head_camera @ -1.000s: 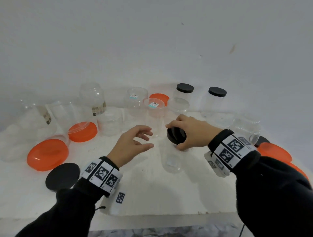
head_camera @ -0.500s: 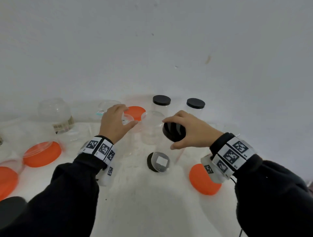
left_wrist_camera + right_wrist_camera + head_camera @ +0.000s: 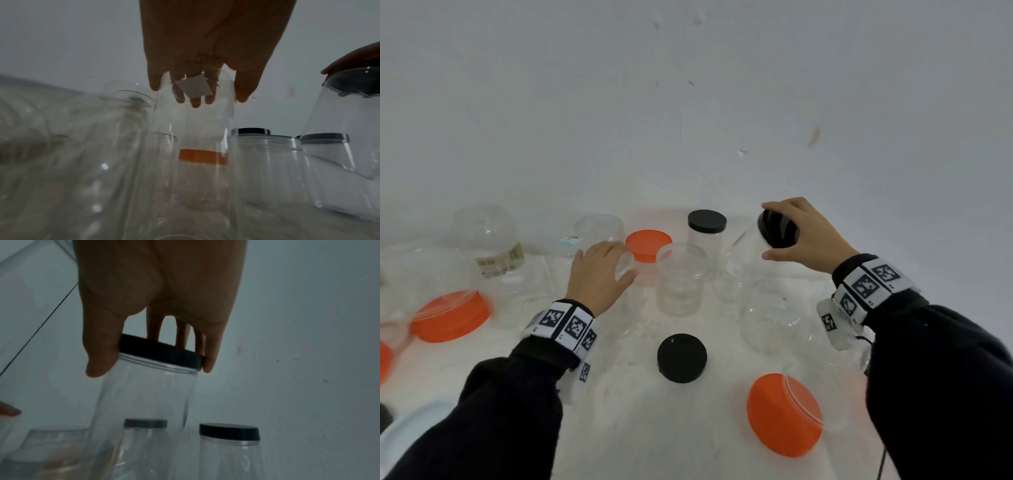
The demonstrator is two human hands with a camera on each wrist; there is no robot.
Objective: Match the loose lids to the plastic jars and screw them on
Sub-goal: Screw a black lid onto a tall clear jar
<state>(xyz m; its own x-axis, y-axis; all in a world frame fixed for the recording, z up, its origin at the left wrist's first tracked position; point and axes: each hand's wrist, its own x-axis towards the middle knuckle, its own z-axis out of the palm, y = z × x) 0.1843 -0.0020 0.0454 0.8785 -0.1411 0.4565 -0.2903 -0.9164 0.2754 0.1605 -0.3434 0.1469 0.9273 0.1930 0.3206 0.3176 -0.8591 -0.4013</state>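
Note:
My right hand (image 3: 774, 233) grips the black lid (image 3: 779, 229) of a clear jar (image 3: 743, 260) and holds the jar tilted above the table at the back right. In the right wrist view, thumb and fingers of that hand (image 3: 148, 360) clamp the lid (image 3: 160, 353) on the jar (image 3: 144, 394). My left hand (image 3: 616, 267) holds the rim of an open clear jar (image 3: 619, 298); the left wrist view shows its fingers (image 3: 193, 100) curled round the mouth of this jar (image 3: 193, 129). A loose black lid (image 3: 681, 358) lies flat in the middle.
An open jar (image 3: 681, 277) stands between my hands, with a black-lidded jar (image 3: 707, 222) and an orange-lidded jar (image 3: 649, 245) behind it. An orange-lidded jar (image 3: 784, 414) lies at the front right. More clear jars and an orange lid (image 3: 450, 320) crowd the left.
My right hand has carried the black-lidded jar up and to the back right. My left hand, open a second ago, has reached forward and taken hold of an open jar's rim.

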